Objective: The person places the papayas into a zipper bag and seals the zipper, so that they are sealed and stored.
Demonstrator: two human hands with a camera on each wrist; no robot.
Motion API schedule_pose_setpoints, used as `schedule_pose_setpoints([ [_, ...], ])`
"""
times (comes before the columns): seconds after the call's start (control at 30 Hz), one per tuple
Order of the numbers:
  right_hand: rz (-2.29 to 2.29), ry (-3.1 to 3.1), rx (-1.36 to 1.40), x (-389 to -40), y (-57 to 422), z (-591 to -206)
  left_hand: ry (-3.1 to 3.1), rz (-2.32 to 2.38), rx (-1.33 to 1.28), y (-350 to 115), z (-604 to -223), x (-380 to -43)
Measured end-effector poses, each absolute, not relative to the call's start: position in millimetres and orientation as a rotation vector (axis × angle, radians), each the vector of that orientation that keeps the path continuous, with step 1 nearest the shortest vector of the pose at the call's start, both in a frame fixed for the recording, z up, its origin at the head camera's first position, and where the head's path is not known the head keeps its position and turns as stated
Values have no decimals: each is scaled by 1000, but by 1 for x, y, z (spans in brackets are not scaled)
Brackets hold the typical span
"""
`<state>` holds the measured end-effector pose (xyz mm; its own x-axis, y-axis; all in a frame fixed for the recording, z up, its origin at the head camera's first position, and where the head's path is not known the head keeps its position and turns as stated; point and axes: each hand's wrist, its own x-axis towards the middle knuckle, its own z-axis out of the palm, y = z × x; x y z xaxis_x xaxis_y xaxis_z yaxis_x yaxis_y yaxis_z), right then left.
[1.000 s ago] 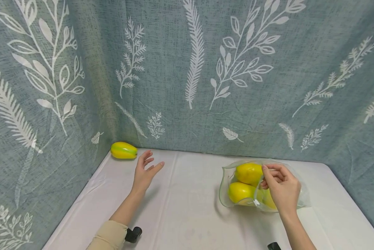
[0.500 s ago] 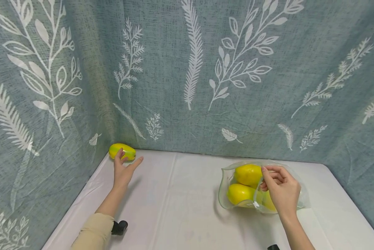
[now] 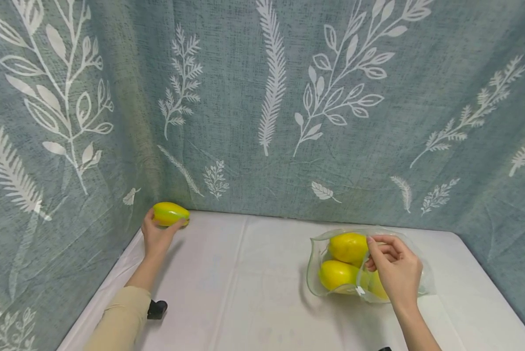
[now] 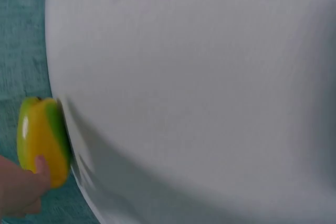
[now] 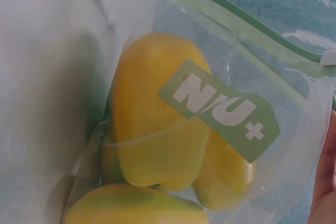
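Observation:
A yellow papaya with a green stripe (image 3: 170,213) lies at the table's far left corner, against the curtain. My left hand (image 3: 157,236) grips it, fingers at its left end and thumb at its right. The left wrist view shows the thumb on the papaya's skin (image 4: 39,129). On the right, a clear zip bag with a green rim (image 3: 310,273) lies with its mouth spread toward the left. My right hand (image 3: 400,268) pinches the upper edge of the bag's mouth. Inside are several yellow papayas (image 3: 350,247); the right wrist view shows them behind a green label (image 5: 220,109).
A white cloth covers the table (image 3: 262,302), its far edge meeting a blue-green leaf-patterned curtain (image 3: 236,97). The curtain also hangs along the left and right sides. A black wrist-camera part (image 3: 158,309) shows beneath the left sleeve.
My left hand has moved left to the papaya in the corner and its fingers and thumb have closed around it. The right hand and the bag have stayed put.

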<state>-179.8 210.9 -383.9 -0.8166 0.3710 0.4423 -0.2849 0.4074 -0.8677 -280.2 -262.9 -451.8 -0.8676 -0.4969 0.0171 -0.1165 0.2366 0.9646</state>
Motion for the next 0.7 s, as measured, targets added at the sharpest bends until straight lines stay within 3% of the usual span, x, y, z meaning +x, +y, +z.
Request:
schedule_pose_setpoints([
  [0.7, 1480, -2086, -89, -181, 211, -379, -2343, -1495, 745, -289, -465, -301],
])
